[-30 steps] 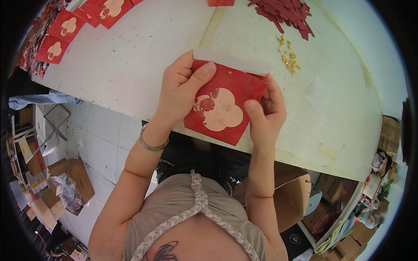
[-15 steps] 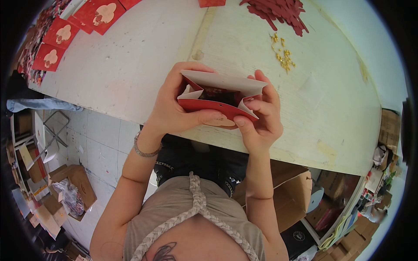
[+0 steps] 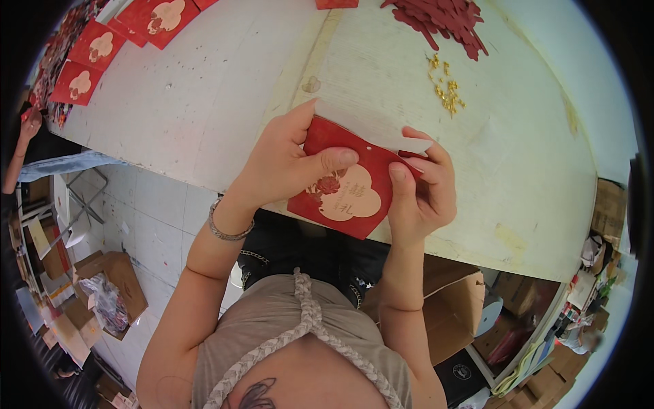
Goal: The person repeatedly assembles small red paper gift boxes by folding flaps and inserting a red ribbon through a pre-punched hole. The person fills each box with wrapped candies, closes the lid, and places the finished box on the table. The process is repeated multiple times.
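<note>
A red paper bag point(image 3: 361, 221) is held between the two hands, over the near edge of the white table point(image 3: 518, 170); whether it touches the tabletop cannot be told. Taking the bag as the centre of the dial, with twelve pointing away from the person, the left hand point(image 3: 286, 160) sits between nine and ten o'clock, gripping the bag, its thumb laid flat across the front panel, pointing to about three, and its fingers mostly hidden behind. The right hand point(image 3: 424, 194) is at three o'clock, also gripping: the thumb tip presses the front near the two o'clock corner, while the fingers curl around that corner at the mouth, against a pale flap point(image 3: 368, 123) that runs along the bag's one o'clock edge. The front panel faces up, showing a light four-lobed label point(image 3: 361, 194) with a red flower, and a small hole close to the mouth. A bracelet point(image 3: 228, 232) circles the left wrist, between eight and nine. Farther out on the table, small gold pieces point(image 3: 452, 102) lie scattered between one and two o'clock, dark red strips point(image 3: 443, 24) are heaped beyond them at one, and more red bags point(image 3: 80, 83) lie around ten. A cardboard box point(image 3: 446, 317) stands below between four and five.
</note>
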`<state>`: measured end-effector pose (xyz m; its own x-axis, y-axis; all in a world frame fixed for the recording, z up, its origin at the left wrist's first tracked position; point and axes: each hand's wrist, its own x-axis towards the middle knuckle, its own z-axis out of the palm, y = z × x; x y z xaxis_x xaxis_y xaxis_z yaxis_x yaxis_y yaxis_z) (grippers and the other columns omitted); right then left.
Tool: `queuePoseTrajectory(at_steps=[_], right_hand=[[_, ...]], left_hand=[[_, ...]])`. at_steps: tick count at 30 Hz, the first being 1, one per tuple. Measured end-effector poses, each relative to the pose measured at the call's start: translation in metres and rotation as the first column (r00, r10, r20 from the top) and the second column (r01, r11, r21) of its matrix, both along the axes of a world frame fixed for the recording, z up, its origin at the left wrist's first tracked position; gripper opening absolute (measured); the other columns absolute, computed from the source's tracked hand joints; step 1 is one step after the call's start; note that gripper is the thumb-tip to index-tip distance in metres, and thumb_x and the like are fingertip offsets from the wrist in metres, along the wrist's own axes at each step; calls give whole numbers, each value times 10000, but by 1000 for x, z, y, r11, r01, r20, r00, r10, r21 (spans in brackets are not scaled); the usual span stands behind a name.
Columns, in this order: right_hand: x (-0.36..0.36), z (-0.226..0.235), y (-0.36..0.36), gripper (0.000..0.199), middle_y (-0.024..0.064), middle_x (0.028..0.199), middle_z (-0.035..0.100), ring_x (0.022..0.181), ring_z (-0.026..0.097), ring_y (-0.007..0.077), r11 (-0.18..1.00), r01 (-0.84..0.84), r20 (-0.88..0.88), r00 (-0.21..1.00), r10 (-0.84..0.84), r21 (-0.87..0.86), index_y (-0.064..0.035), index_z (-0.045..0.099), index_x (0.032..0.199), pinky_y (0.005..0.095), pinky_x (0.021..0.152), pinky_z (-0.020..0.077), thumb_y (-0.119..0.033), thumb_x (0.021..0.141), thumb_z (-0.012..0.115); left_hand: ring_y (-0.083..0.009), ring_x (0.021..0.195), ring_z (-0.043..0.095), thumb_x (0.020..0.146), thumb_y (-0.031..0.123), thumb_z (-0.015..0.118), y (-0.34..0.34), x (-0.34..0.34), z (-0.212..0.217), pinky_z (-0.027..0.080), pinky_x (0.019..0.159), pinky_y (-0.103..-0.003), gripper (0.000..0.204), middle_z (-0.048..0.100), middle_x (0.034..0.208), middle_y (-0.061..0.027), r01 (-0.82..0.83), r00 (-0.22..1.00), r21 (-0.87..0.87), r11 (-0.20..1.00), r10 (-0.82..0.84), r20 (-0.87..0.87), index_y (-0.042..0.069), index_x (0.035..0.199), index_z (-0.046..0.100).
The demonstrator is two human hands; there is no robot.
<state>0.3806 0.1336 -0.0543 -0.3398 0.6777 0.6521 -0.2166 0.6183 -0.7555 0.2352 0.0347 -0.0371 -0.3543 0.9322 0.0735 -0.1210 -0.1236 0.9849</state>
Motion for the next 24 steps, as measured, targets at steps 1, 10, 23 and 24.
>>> queuePoseTrajectory(at_steps=[1,10,23,24], right_hand=[[0,-1,0,182,133,912,615,660,536,143,999,-22,11,1000,22,-30,23,601,825,232,572,431,53,693,723],[-9,12,-13,177,90,916,630,787,562,106,838,-99,-66,995,75,-536,15,589,941,210,662,450,23,785,672],[-2,1,-9,180,25,800,643,684,524,50,934,-20,135,988,72,-355,35,627,1001,178,622,429,-87,868,615],[-2,4,-11,186,23,801,642,683,523,50,931,-17,136,988,72,-366,37,625,1010,179,624,430,-85,871,611]], left_hand=[[-85,883,569,809,78,671,1,0,1,490,751,-239,417,621,1017,-68,-12,999,-9,1000,12,38,-20,1171,489],[-77,867,569,845,55,605,3,7,4,487,735,-235,385,616,1020,-64,-76,987,-79,994,87,137,-25,1198,473],[-77,845,568,896,63,538,5,8,8,480,742,-228,221,620,979,-56,-136,970,-42,990,142,198,-13,1103,543],[-75,844,567,898,62,534,4,8,8,479,742,-226,208,621,970,-56,-141,970,-31,989,145,195,-10,1092,548]])
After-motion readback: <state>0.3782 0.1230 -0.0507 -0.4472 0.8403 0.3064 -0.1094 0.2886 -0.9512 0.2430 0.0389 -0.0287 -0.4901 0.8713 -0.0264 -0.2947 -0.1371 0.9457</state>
